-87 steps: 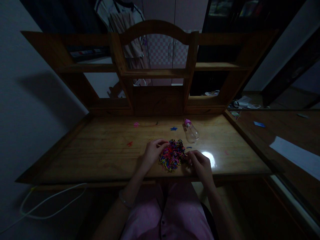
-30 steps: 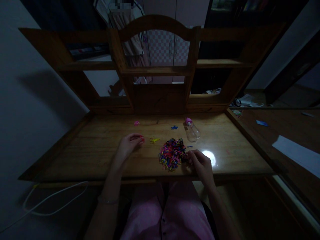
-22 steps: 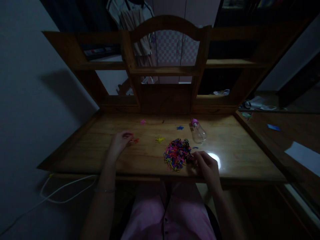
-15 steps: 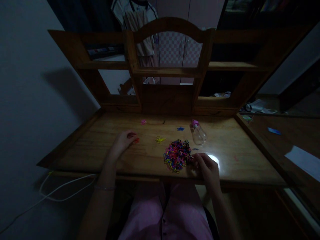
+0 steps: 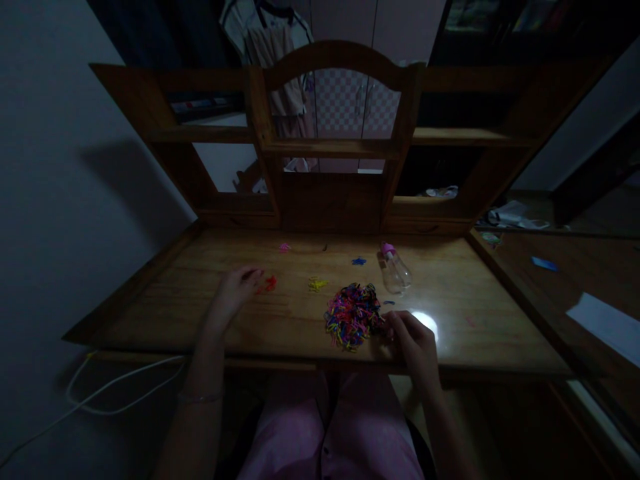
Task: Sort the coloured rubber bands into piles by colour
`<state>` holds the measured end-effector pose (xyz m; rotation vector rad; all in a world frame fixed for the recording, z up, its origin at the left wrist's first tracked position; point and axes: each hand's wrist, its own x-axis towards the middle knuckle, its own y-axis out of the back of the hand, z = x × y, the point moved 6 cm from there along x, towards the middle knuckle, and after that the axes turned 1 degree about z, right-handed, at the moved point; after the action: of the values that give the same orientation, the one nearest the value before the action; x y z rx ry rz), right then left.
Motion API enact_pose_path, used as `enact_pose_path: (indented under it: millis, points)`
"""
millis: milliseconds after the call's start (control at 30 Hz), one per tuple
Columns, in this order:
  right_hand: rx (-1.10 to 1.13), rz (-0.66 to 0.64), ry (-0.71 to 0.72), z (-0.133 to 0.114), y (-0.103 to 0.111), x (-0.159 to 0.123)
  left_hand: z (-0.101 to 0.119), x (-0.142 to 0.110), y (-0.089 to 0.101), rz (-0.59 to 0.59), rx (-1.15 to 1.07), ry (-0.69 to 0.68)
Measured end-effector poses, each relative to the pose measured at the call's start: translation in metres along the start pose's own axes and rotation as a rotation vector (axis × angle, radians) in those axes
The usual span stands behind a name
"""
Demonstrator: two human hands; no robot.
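Note:
A heap of small thin multicoloured pieces [image 5: 353, 317] lies near the desk's front edge; their exact kind is too small to make out. My right hand [image 5: 414, 337] is at the heap's right edge, thumb and forefinger pinched against dark pieces there. Whatever lies between those fingertips is hidden. Over the desk on the left is my left hand [image 5: 236, 290], its fingers slightly apart and nothing visible in them. Just right of it sits a small red pile [image 5: 271, 283]. Small yellow [image 5: 317, 285], blue [image 5: 359, 261] and pink [image 5: 285, 247] groups lie beyond.
A clear bottle with a pink top [image 5: 397, 272] lies behind the heap. One dark piece [image 5: 325, 247] is at the back, and a bluish one [image 5: 389, 303] near the bottle. A wooden shelf unit [image 5: 333, 147] rises behind the desk. A white cable [image 5: 125, 370] hangs at left.
My left hand has drawn back to the left from the red pile, and its fingers have parted. My right hand stays at the heap's edge. The whole view has shifted slightly.

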<state>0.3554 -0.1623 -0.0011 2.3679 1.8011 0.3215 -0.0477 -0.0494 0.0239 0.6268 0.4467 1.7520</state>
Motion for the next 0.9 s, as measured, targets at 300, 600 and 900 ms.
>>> enact_pose_path:
  millis: [300,600,900]
  points:
    - [0.082,0.097,0.022,0.000,0.007,0.003,-0.022,-0.016,-0.017,-0.014,0.065,0.104]
    - [-0.291,0.099,0.198,-0.003,0.015,0.022,0.018,-0.041,-0.022,0.082,-0.164,0.018]
    - [-0.687,-0.212,0.354,-0.010,-0.007,0.052,0.074,-0.104,-0.105,-0.089,-0.222,-0.201]
